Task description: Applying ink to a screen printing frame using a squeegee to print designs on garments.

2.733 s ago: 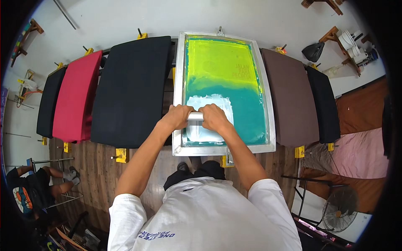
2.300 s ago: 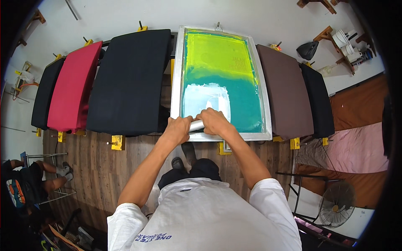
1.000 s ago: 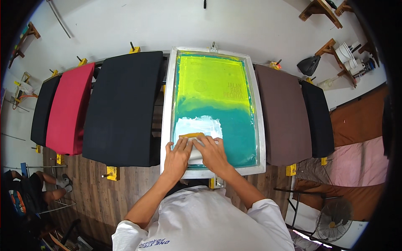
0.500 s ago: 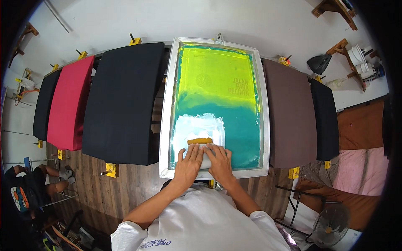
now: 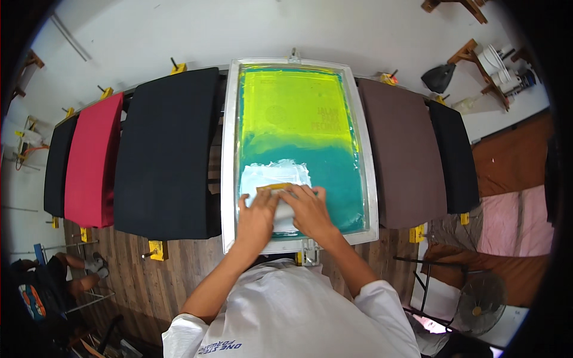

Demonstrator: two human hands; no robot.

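A metal-framed printing screen lies in front of me, its mesh yellow-green at the far part and teal at the near part. White ink covers a patch near the left of the near half. Within that patch, both my hands grip a squeegee with an ochre strip along its far edge and a pale grey body. My left hand has its fingers bent over the squeegee's left side. On its right side my right hand presses down, fingertips close to the left hand's. The hands partly hide the body.
Dark cloth-covered boards, a red one and a brown one flank the screen. Yellow clamps stick out at their ends. A fan stands lower right; another person's legs show lower left.
My hands and the squeegee have moved slightly farther from me on the screen, and the squeegee looks tilted differently. The whole view has shifted a little.
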